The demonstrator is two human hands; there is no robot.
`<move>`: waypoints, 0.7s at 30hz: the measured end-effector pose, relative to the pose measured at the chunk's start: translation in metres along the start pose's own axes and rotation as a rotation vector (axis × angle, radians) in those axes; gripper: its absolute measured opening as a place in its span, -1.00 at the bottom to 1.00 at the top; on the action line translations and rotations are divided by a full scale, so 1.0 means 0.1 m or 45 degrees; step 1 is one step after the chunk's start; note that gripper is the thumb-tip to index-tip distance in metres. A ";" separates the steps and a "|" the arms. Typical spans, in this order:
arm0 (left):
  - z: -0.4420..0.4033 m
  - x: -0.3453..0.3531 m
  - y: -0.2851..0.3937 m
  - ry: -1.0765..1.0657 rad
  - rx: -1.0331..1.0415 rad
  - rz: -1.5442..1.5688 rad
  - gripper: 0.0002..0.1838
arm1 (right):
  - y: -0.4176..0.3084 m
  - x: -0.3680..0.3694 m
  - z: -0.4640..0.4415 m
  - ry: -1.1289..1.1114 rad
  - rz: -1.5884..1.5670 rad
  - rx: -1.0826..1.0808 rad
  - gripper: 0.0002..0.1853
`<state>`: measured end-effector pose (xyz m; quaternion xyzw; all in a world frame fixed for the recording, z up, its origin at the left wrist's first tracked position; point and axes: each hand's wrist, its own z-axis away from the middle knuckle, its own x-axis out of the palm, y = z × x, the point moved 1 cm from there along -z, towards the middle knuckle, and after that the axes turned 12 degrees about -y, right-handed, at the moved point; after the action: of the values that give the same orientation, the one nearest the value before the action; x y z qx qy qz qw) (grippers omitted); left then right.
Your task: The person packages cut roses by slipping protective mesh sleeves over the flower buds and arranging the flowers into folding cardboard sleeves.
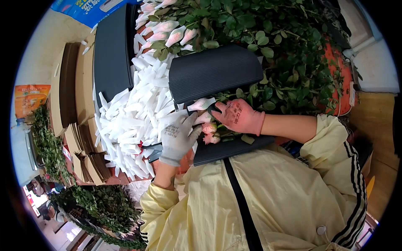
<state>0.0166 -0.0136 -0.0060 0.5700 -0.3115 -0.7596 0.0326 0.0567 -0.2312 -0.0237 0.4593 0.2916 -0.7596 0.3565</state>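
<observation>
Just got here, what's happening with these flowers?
A person's white-gloved left hand and pink-gloved right hand meet at a netted flower head; the exact grip is unclear. Just below, two pink blooms show no netting. White sleeves are heaped left, leafy stems lie right, and a dark ribbed sheet sits beyond the hands.

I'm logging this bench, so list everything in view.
Mesh sleeves: many, white, centre left
Netted roses: several, pink, top and centre
Bare roses: at least two, pink, centre
Leafy stems: many, green, upper right, lower left
Sheets: at least three, black, upper left and centre
Cardboard: several pieces, brown, left
Tool, kind unclear: one, grey, beside sleeves
Printed items: two, blue top, orange far left
Work surface: one, orange, under stems
Jacket: one, pale yellow, bottom
Left hand: one, white glove, centre
Right hand: one, pink glove, centre
</observation>
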 end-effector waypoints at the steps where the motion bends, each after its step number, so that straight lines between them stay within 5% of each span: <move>1: -0.04 0.04 -0.03 -0.040 -0.008 -0.088 -0.66 | 0.00 -0.02 0.01 0.002 -0.004 -0.004 -0.53; 4: -0.10 0.11 -0.16 -0.079 0.000 -0.228 -0.75 | 0.07 0.06 0.04 0.234 -0.007 -0.086 -0.54; 7: -0.11 0.09 -0.25 -0.168 0.094 -0.345 -0.79 | 0.05 0.08 0.05 0.091 -0.026 0.015 -0.56; 12: -0.05 0.01 -0.32 0.022 0.240 -0.279 -0.85 | 0.06 0.03 0.08 0.268 -0.058 -0.001 -0.65; 14: 0.00 0.01 -0.36 -0.054 0.211 -0.316 -0.86 | 0.06 -0.04 0.07 0.035 -0.065 -0.019 -0.66; 18: 0.07 -0.06 -0.45 -0.103 0.064 -0.272 -0.84 | 0.08 0.06 0.08 0.239 -0.076 -0.070 -0.66; 21: 0.16 -0.36 -0.29 0.031 -0.380 -0.462 -0.74 | 0.06 0.06 0.08 0.193 -0.070 -0.072 -0.68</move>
<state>0.0245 0.0316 0.0122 0.6145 -0.0878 -0.7838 -0.0170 0.0555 -0.2423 -0.0267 0.4972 0.3515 -0.7235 0.3251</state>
